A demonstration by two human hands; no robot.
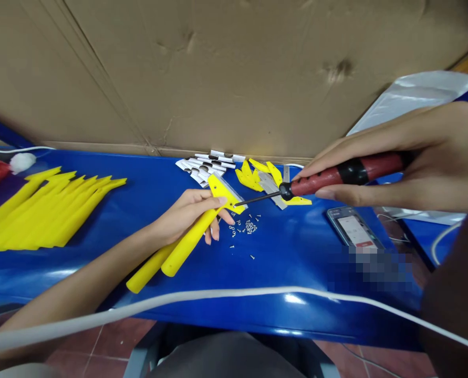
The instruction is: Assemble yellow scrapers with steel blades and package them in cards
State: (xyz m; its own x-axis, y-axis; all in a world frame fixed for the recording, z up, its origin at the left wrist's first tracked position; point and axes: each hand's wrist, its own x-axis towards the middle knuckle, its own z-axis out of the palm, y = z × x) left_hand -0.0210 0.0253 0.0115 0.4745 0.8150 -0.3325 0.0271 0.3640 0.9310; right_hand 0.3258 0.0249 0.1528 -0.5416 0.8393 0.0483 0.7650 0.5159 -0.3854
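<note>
My left hand (184, 210) is closed around the head of a yellow scraper (192, 241), thumb on top, its handle slanting down toward the table's front edge. A second yellow handle (151, 270) lies partly hidden beside it; I cannot tell whether my hand touches that one. My right hand (434, 134) grips a screwdriver (324, 176) with a red and black handle. The thin shaft points left, and its tip meets the scraper head near a hole. Small screws and nuts (249, 227) lie scattered on the table just below the scraper head.
Several yellow handles (56, 215) lie in a row at left. Behind my left hand are white packets (206, 167), yellow head plates (249, 176) and grey metal strips (271, 186). A phone (354, 228) lies at right. A white cable (234, 293) crosses the foreground.
</note>
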